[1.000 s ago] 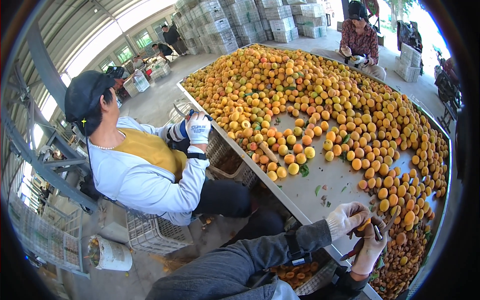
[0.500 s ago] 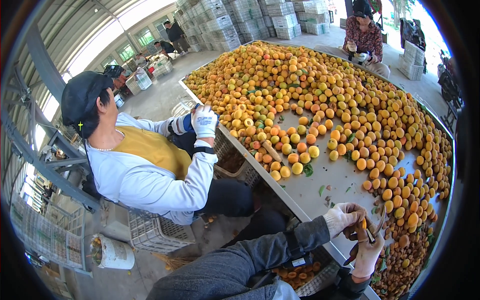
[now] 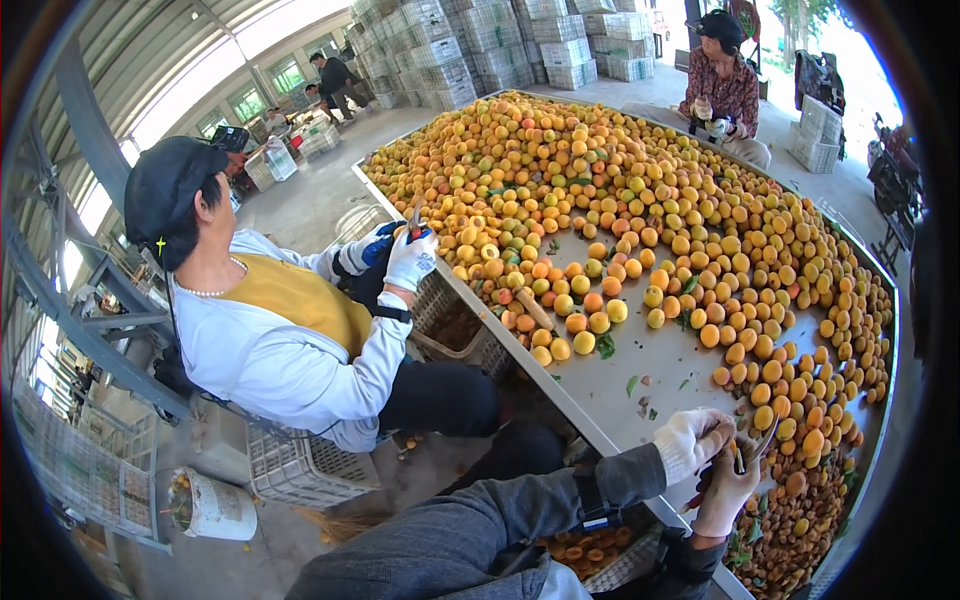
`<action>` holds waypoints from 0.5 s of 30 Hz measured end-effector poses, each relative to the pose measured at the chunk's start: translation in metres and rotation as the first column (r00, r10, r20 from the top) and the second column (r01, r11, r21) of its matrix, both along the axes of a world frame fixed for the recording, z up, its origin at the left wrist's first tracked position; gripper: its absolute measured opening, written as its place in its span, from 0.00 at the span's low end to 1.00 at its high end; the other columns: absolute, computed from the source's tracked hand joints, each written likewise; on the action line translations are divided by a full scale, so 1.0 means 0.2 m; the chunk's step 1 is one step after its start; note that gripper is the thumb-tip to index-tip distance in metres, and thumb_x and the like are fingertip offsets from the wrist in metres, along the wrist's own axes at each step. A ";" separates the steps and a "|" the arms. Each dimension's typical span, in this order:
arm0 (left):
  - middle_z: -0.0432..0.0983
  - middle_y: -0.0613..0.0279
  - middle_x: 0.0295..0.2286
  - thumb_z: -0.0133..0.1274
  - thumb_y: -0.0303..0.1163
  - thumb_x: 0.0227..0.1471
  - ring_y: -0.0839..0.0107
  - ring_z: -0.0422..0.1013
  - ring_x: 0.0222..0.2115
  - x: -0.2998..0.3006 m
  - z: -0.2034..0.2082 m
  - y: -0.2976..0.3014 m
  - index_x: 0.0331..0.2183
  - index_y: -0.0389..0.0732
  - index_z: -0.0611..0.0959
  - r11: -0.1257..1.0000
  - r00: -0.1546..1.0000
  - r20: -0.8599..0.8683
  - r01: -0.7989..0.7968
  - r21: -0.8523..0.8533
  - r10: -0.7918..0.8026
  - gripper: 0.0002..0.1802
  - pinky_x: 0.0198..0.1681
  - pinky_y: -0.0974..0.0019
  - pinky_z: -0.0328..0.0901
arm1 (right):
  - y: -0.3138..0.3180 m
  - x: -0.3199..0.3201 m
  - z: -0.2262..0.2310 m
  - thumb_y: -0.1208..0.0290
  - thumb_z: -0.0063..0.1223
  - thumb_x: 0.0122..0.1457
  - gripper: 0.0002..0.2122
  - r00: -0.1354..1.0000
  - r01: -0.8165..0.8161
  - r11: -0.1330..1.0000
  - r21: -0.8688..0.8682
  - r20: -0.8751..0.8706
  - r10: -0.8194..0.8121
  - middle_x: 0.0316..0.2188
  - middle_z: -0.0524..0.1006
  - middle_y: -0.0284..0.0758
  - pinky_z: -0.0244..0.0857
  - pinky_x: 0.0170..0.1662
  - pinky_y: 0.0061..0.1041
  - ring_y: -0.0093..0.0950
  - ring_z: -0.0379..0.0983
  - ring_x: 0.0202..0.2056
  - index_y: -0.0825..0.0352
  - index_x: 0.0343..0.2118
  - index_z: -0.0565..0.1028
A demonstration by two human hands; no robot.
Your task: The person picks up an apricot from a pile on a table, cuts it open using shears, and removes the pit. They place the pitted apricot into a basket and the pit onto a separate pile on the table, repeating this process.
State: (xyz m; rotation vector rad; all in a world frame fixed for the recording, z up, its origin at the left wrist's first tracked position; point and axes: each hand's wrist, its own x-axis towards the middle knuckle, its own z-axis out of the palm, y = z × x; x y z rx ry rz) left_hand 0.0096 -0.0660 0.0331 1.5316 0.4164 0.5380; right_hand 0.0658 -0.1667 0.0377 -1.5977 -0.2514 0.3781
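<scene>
Both my hands are together over the near right side of the sorting table. My left hand [image 3: 690, 443], in a pale knit glove with stained fingertips, is closed in a pinch on an apricot, mostly hidden by the fingers. My right hand [image 3: 727, 492], also gloved, is wrapped round what looks like pruning shears [image 3: 767, 440]; a curved metal blade sticks up past the fingers. The blades are right beside my left fingertips. Whole apricots [image 3: 560, 150] are heaped across the metal table [image 3: 625, 410]. Split, brownish apricot pieces and pits [image 3: 790, 530] lie beside my right hand.
A co-worker [image 3: 270, 290] at my left, in white gloves, holds a small pointed tool. Another person [image 3: 722, 90] sits across the table. Crates [image 3: 310, 465] and a white bucket [image 3: 215, 505] stand on the floor at left; below my forearms a crate holds apricot halves [image 3: 590, 548].
My hands stay together, with orange flesh less visible between them. The left co-worker's hands have lowered, showing the pointed tool. The person across has raised and turned their head. The view has shifted slightly.
</scene>
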 end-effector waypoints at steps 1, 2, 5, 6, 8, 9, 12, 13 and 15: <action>0.77 0.63 0.30 0.54 0.32 0.55 0.73 0.73 0.30 0.03 -0.08 -0.02 0.41 0.35 0.78 1.000 1.000 0.007 0.000 0.005 -0.001 0.13 0.34 0.70 0.69 | -0.01 0.01 -0.01 0.73 0.50 0.60 0.05 1.000 0.018 1.000 0.020 0.004 -0.018 0.18 0.71 0.26 0.51 0.15 0.12 0.12 0.60 0.14 0.69 0.34 0.73; 0.77 0.63 0.30 0.54 0.32 0.55 0.71 0.73 0.31 0.07 -0.24 -0.03 0.41 0.35 0.78 1.000 0.995 0.099 -0.006 0.004 0.005 0.14 0.36 0.68 0.69 | -0.01 0.01 0.05 0.74 0.48 0.60 0.07 0.997 -0.058 0.997 -0.044 -0.047 0.056 0.23 0.73 0.30 0.59 0.18 0.14 0.17 0.67 0.18 0.71 0.37 0.73; 0.78 0.61 0.32 0.55 0.32 0.54 0.71 0.73 0.34 0.15 -0.22 -0.16 0.43 0.34 0.77 0.983 0.982 0.171 0.049 0.177 -0.080 0.15 0.40 0.66 0.69 | -0.13 0.17 -0.22 0.76 0.48 0.59 0.06 0.955 0.029 0.996 0.087 0.292 -0.053 0.27 0.75 0.31 0.67 0.30 0.18 0.21 0.71 0.27 0.72 0.36 0.74; 0.78 0.61 0.31 0.55 0.32 0.55 0.73 0.73 0.32 0.15 -0.20 -0.18 0.42 0.34 0.78 0.995 0.980 0.174 0.097 0.032 -0.101 0.15 0.38 0.67 0.69 | -0.17 0.23 -0.32 0.78 0.48 0.57 0.06 0.976 0.045 0.996 0.076 0.209 -0.060 0.29 0.76 0.31 0.67 0.39 0.21 0.23 0.72 0.34 0.72 0.35 0.76; 0.80 0.61 0.29 0.55 0.34 0.56 0.79 0.72 0.28 0.08 -0.13 -0.08 0.41 0.35 0.80 0.971 0.992 -0.030 0.110 -0.214 -0.119 0.14 0.31 0.71 0.69 | -0.10 0.14 -0.17 0.76 0.51 0.54 0.06 0.930 0.052 0.964 -0.260 0.364 0.048 0.28 0.77 0.34 0.66 0.34 0.22 0.21 0.72 0.30 0.72 0.34 0.77; 0.80 0.64 0.28 0.54 0.35 0.57 0.81 0.71 0.27 0.06 -0.15 -0.03 0.39 0.35 0.81 0.973 0.998 -0.034 0.040 -0.228 -0.049 0.14 0.26 0.73 0.68 | -0.06 0.12 -0.17 0.76 0.54 0.52 0.06 0.950 0.049 0.974 -0.223 0.312 0.024 0.25 0.78 0.35 0.65 0.31 0.23 0.20 0.71 0.27 0.72 0.32 0.77; 0.77 0.65 0.31 0.53 0.38 0.57 0.79 0.69 0.20 0.03 -0.28 0.17 0.44 0.39 0.78 0.968 0.988 -0.007 -0.150 -0.200 0.152 0.16 0.17 0.75 0.65 | -0.02 0.12 -0.06 0.73 0.56 0.53 0.07 0.996 0.016 1.000 0.023 -0.089 -0.014 0.22 0.77 0.29 0.61 0.23 0.14 0.14 0.68 0.21 0.71 0.32 0.78; 0.77 0.63 0.31 0.52 0.41 0.57 0.77 0.70 0.19 0.02 -0.41 0.31 0.48 0.42 0.75 0.854 0.975 0.194 0.007 -0.520 0.110 0.20 0.14 0.74 0.65 | -0.05 0.11 0.08 0.71 0.57 0.53 0.10 0.967 -0.004 1.000 -0.002 -0.256 0.003 0.22 0.76 0.28 0.59 0.19 0.14 0.14 0.67 0.19 0.71 0.36 0.77; 0.74 0.60 0.25 0.44 0.38 0.62 0.73 0.69 0.16 0.02 -0.14 0.22 0.53 0.40 0.70 0.971 0.978 -0.193 -0.114 -0.209 0.074 0.21 0.16 0.74 0.67 | -0.11 0.17 0.09 0.70 0.55 0.57 0.11 0.951 0.026 1.000 0.012 -0.310 -0.021 0.17 0.72 0.26 0.57 0.15 0.14 0.15 0.64 0.14 0.70 0.40 0.76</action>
